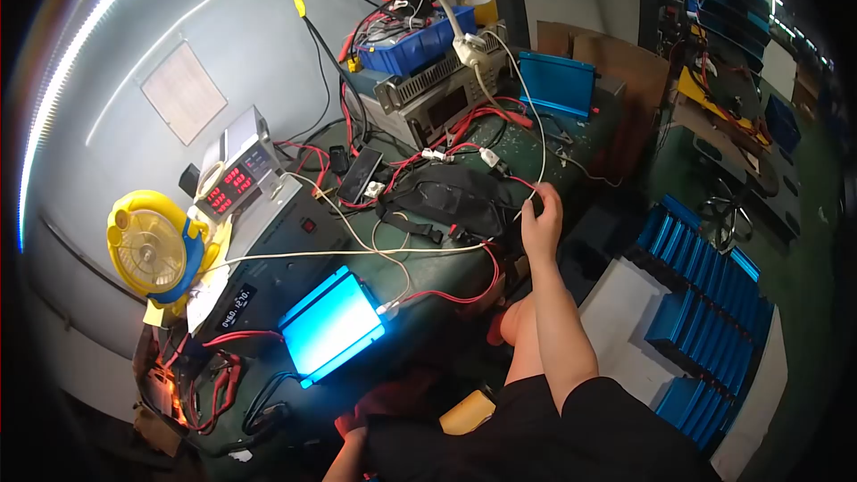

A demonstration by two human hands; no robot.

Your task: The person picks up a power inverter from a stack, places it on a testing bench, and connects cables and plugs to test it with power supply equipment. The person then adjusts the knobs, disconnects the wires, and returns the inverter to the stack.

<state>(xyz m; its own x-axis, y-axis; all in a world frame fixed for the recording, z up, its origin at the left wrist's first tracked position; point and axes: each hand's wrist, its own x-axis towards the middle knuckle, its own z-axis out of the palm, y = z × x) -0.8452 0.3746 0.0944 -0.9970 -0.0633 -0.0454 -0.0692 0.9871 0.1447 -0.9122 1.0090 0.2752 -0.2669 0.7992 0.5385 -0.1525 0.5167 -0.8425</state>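
My right hand (542,219) is at the bench edge beside a black bag (451,201), with its fingers closed on a thin white cable (541,138) that comes down from a white socket block (468,49). Low in the view, my left hand (353,421) is dim and reddish, and its fingers cannot be made out. A blue metal box (332,326), shining brightly, lies on the green bench between my hands. Red wires (460,300) and a white plug join its right side; thicker red leads (241,336) and black cables reach its left side.
A yellow fan (150,245), a meter with red digits (238,180) and a larger instrument (268,259) line the wall side. Behind stand a blue bin of cables (420,43) and another blue box (558,83). Several blue boxes (701,330) are stacked at right.
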